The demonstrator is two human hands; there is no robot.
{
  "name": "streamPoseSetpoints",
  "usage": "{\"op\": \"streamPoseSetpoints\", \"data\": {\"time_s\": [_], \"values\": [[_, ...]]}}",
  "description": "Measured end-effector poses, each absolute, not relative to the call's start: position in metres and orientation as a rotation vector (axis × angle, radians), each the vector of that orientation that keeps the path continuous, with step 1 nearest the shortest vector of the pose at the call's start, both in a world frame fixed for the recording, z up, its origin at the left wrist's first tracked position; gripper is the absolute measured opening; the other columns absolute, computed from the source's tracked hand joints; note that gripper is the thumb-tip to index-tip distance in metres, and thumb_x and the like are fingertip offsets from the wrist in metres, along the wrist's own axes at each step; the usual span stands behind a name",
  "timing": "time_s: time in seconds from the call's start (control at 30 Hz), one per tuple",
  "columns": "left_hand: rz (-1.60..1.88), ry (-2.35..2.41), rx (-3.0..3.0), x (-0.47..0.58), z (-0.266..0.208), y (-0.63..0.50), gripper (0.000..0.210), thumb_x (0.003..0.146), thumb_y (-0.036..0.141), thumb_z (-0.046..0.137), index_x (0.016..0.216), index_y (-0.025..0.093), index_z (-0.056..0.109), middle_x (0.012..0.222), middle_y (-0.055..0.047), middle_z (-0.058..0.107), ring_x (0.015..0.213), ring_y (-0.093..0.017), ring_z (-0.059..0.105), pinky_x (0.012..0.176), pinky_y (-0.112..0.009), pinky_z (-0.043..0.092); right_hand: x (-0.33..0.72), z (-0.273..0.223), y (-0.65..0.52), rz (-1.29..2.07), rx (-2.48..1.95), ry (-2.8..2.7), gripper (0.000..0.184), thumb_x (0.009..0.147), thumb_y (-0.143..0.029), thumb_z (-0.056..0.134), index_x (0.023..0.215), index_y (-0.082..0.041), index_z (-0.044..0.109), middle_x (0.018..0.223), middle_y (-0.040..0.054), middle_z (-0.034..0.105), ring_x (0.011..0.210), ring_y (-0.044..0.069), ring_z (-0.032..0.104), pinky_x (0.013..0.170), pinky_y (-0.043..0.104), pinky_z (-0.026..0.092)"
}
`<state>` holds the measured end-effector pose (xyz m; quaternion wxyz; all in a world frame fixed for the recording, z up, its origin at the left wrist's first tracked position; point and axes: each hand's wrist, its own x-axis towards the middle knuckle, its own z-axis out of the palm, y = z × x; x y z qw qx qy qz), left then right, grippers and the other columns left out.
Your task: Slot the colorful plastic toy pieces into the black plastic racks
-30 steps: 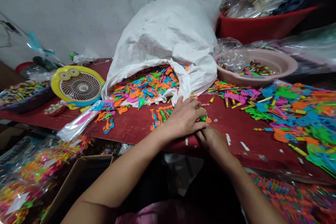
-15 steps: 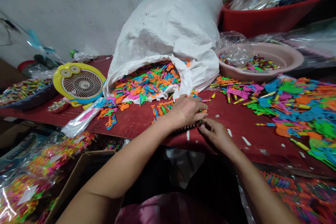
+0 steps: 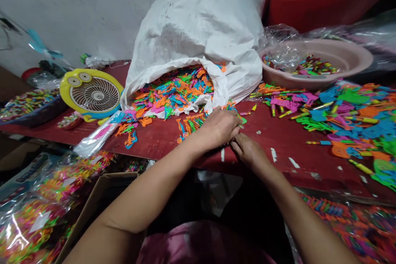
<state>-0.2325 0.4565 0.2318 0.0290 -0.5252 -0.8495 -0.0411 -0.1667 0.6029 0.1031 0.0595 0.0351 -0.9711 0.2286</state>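
Observation:
Both hands meet low over the red tabletop (image 3: 167, 140). My left hand (image 3: 221, 127) is closed, its fingers curled downward, and what they hold is hidden under the palm. A green bit of plastic (image 3: 243, 121) shows just beyond its fingertips. My right hand (image 3: 249, 150) is closed too, with thumb and fingers pinched together against the left fingertips; anything between them is too small to make out. Beside my left wrist lies a row of small coloured plastic pieces (image 3: 193, 123), mostly orange, green and blue.
Behind the hands, a white sack (image 3: 198, 20) spills coloured plastic pieces (image 3: 176, 93). A yellow fan (image 3: 95, 95) stands left. On the right are a pink basin (image 3: 349, 55), a red tub (image 3: 321, 10) and a heap of plastic pieces with striped sticks (image 3: 355, 119). An open carton (image 3: 82, 214) sits below.
The view has shifted slightly. My hands remain together, with the right fingers closer under the left fingertips. The dark studded edge seen under my left hand earlier is now mostly hidden.

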Motion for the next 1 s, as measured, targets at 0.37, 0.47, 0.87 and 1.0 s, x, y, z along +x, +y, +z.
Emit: {"op": "streamPoseSetpoints", "data": {"time_s": [0.37, 0.47, 0.87, 1.0], "values": [[-0.267, -2.500, -1.582, -0.220, 0.231, 0.446, 0.024, 0.097, 0.034, 0.047, 0.108, 0.022, 0.065, 0.110, -0.007, 0.064, 0.106, -0.023, 0.057, 0.097, -0.040, 0.042, -0.096, 0.113, 0.647, 0.763, -0.044, -2.591, 0.029, 0.096, -0.026, 0.043, 0.117, -0.019, 0.061, 0.106, 0.0088, 0.066, 0.097, 0.020, 0.063, 0.084, 0.031, 0.048], [-0.279, -2.478, -1.327, -0.211, 0.227, 0.444, 0.039, 0.093, 0.045, 0.053, 0.124, 0.022, 0.057, 0.129, -0.013, 0.055, 0.123, -0.031, 0.048, 0.109, -0.052, 0.032, -0.066, 0.126, 0.708, 0.421, -0.334, -2.558, 0.028, 0.096, -0.028, 0.044, 0.111, -0.018, 0.065, 0.103, 0.0091, 0.067, 0.093, 0.021, 0.064, 0.080, 0.032, 0.048], [-0.092, -2.562, -1.321, -0.224, 0.218, 0.429, 0.046, 0.090, 0.048, 0.055, 0.131, 0.025, 0.055, 0.143, -0.013, 0.047, 0.131, -0.035, 0.043, 0.106, -0.052, 0.039, -0.088, 0.136, 0.790, -0.204, -0.214, -2.987, 0.033, 0.087, -0.012, 0.048, 0.109, -0.018, 0.071, 0.102, 0.0113, 0.069, 0.087, 0.023, 0.061, 0.080, 0.035, 0.041], [-0.132, -2.526, -1.507, -0.239, 0.216, 0.410, 0.061, 0.089, 0.050, 0.056, 0.143, 0.026, 0.043, 0.151, -0.011, 0.041, 0.138, -0.031, 0.038, 0.113, -0.050, 0.034, -0.099, 0.133, 0.750, -0.064, 0.044, -2.939, 0.029, 0.088, -0.013, 0.045, 0.098, -0.017, 0.072, 0.093, 0.0106, 0.067, 0.085, 0.022, 0.057, 0.080, 0.035, 0.040]]}}
